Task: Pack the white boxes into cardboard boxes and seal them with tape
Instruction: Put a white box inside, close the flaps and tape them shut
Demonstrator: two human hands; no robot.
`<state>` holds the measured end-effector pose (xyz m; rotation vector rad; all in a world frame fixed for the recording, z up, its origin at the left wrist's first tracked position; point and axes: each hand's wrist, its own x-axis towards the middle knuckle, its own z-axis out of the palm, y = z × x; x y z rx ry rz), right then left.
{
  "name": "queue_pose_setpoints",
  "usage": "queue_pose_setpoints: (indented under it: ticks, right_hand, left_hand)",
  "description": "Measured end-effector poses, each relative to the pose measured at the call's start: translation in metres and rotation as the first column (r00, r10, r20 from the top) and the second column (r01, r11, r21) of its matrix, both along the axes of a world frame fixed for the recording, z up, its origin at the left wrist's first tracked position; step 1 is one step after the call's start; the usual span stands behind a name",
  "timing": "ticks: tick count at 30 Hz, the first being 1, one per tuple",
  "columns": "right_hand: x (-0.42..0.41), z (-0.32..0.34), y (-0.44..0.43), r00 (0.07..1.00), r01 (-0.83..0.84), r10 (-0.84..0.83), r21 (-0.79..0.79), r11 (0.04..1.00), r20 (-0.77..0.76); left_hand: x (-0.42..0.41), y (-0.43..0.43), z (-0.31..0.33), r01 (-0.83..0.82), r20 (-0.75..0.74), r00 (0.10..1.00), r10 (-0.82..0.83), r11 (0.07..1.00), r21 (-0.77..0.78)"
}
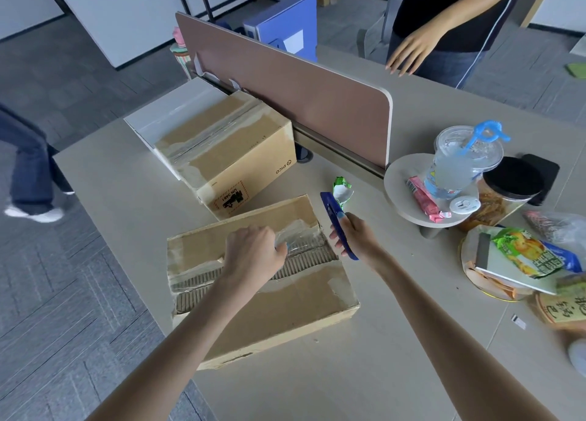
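A flat cardboard box (304,306) lies on the desk in front of me, its top seam torn, with corrugated inner layers showing along the middle. My left hand (253,252) is over the seam and grips a crumpled strip of clear tape (296,233) that runs toward the box's right end. My right hand (355,236) is just past that end and holds a blue utility knife (334,217), pointing away from me. Behind stands a second cardboard box (241,154), taped shut, with a white box (171,113) against its far left side.
A brown desk divider (301,91) runs behind the boxes. To the right are a round stand (399,186) with a plastic cup (456,164), a dark-lidded jar (507,186) and snack bags (526,255). A person's hand (409,53) rests on the far desk. Someone walks at left (28,167).
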<state>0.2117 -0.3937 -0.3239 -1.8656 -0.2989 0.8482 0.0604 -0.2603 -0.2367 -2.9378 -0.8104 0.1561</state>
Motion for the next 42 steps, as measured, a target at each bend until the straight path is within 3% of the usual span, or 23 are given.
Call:
queue_pose_setpoints:
  ticks: [4, 7, 10, 12, 18, 22, 28, 30, 32, 33, 35, 36, 37, 39, 40, 42]
  right_hand:
    - [-0.004, 0.016, -0.004, 0.965, -0.057, 0.065, -0.038, 0.998, 0.253]
    - [-0.016, 0.032, 0.001, 0.965, -0.1, 0.093, 0.015, 0.995, 0.246]
    - [-0.032, 0.04, 0.012, 0.987, -0.104, 0.091, 0.09, 0.99, 0.133]
    - [-0.042, 0.04, 0.022, 0.99, -0.109, 0.1, 0.092, 0.99, 0.098]
    - [-0.065, 0.034, 0.051, 0.988, -0.133, 0.129, 0.053, 0.99, 0.08]
    - [-0.072, 0.031, 0.055, 0.985, -0.124, 0.128, -0.038, 0.992, 0.117]
    - [-0.078, 0.031, 0.051, 0.929, -0.172, 0.229, -0.21, 0.963, 0.292]
    - [-0.079, 0.029, 0.052, 0.919, -0.169, 0.235, -0.221, 0.96, 0.317]
    - [-0.081, 0.027, 0.053, 0.913, -0.17, 0.235, -0.214, 0.962, 0.333]
    - [-0.081, 0.028, 0.053, 0.913, -0.172, 0.237, -0.213, 0.962, 0.331]
    - [-0.083, 0.032, 0.053, 0.913, -0.172, 0.237, -0.213, 0.962, 0.333]
    - [-0.084, 0.031, 0.053, 0.909, -0.173, 0.239, -0.213, 0.962, 0.341]
    - [-0.084, 0.032, 0.053, 0.908, -0.174, 0.242, -0.219, 0.96, 0.342]
    - [-0.084, 0.031, 0.053, 0.905, -0.17, 0.243, -0.226, 0.959, 0.35]
    - [-0.084, 0.03, 0.054, 0.902, -0.167, 0.242, -0.228, 0.959, 0.358]
    - [-0.086, 0.03, 0.055, 0.901, -0.156, 0.235, -0.232, 0.96, 0.366]
  left_hand:
    - [-0.008, 0.004, 0.004, -0.002, 0.103, 0.995, 0.005, 0.999, -0.034]
    - [-0.022, 0.023, 0.005, -0.013, 0.217, 0.973, 0.077, 0.959, -0.284]
    - [-0.04, 0.045, 0.006, 0.088, 0.238, 0.966, 0.104, 0.733, -0.675]
    - [-0.048, 0.054, 0.007, 0.12, 0.222, 0.968, 0.114, 0.566, -0.816]
    - [-0.056, 0.054, 0.002, 0.057, 0.129, 0.973, 0.192, 0.342, -0.938]
    - [-0.057, 0.059, -0.004, 0.121, 0.188, 0.96, 0.207, 0.299, -0.946]
    - [-0.053, 0.057, -0.002, 0.138, 0.247, 0.945, 0.213, 0.425, -0.894]
    - [-0.056, 0.064, 0.003, 0.109, 0.256, 0.954, 0.157, 0.614, -0.782]
    - [-0.067, 0.072, 0.012, 0.076, 0.237, 0.97, 0.048, 0.869, -0.488]
    - [-0.075, 0.075, 0.015, 0.065, 0.223, 0.975, 0.017, 0.932, -0.355]
    - [-0.089, 0.079, 0.015, 0.051, 0.237, 0.971, 0.021, 0.955, -0.293]
    - [-0.096, 0.083, 0.011, 0.058, 0.27, 0.961, 0.055, 0.917, -0.395]
    - [-0.103, 0.088, 0.009, 0.063, 0.3, 0.943, 0.143, 0.808, -0.586]
    - [-0.113, 0.098, 0.008, 0.133, 0.294, 0.903, 0.313, 0.448, -0.884]
    - [-0.119, 0.101, 0.008, 0.153, 0.285, 0.897, 0.337, 0.368, -0.917]
    - [-0.129, 0.104, 0.006, 0.158, 0.285, 0.901, 0.327, 0.366, -0.917]
